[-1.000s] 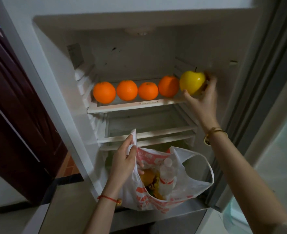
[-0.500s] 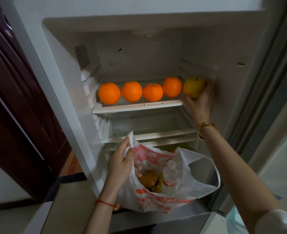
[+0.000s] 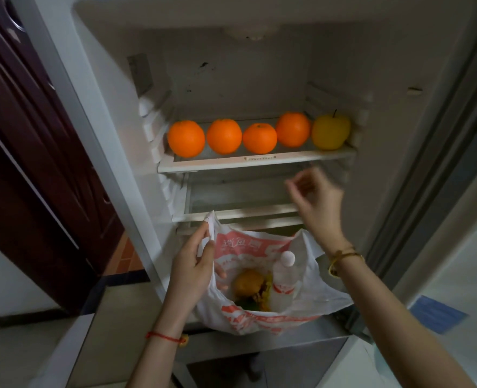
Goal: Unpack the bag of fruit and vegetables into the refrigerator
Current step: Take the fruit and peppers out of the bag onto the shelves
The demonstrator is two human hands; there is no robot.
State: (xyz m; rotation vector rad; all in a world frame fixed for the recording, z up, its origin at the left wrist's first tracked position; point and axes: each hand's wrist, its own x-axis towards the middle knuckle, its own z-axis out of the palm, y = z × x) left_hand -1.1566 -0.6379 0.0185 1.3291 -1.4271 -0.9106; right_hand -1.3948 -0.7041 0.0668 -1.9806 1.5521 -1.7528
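Note:
The refrigerator's upper shelf [image 3: 256, 163] carries several oranges [image 3: 224, 136] in a row, and a yellow apple [image 3: 331, 131] stands at the right end. A white and red plastic bag [image 3: 262, 317] sits at the fridge's bottom lip. My left hand [image 3: 193, 264] pinches the bag's left rim and holds it open. Inside lie a brownish-orange fruit [image 3: 248, 282], some dark greens and a clear bottle [image 3: 283, 281] with a white cap. My right hand [image 3: 315, 196] hovers empty below the shelf, above the bag, blurred, with fingers loosely bent.
A bare glass shelf [image 3: 240, 212] lies below the fruit shelf. A dark wooden door [image 3: 32, 169] stands to the left. The fridge door frame [image 3: 427, 163] rises on the right. A low surface [image 3: 111, 331] lies under my left forearm.
My right hand set the yellow apple at the right end of the shelf, let go and dropped toward the bag. My left hand kept its hold on the bag rim.

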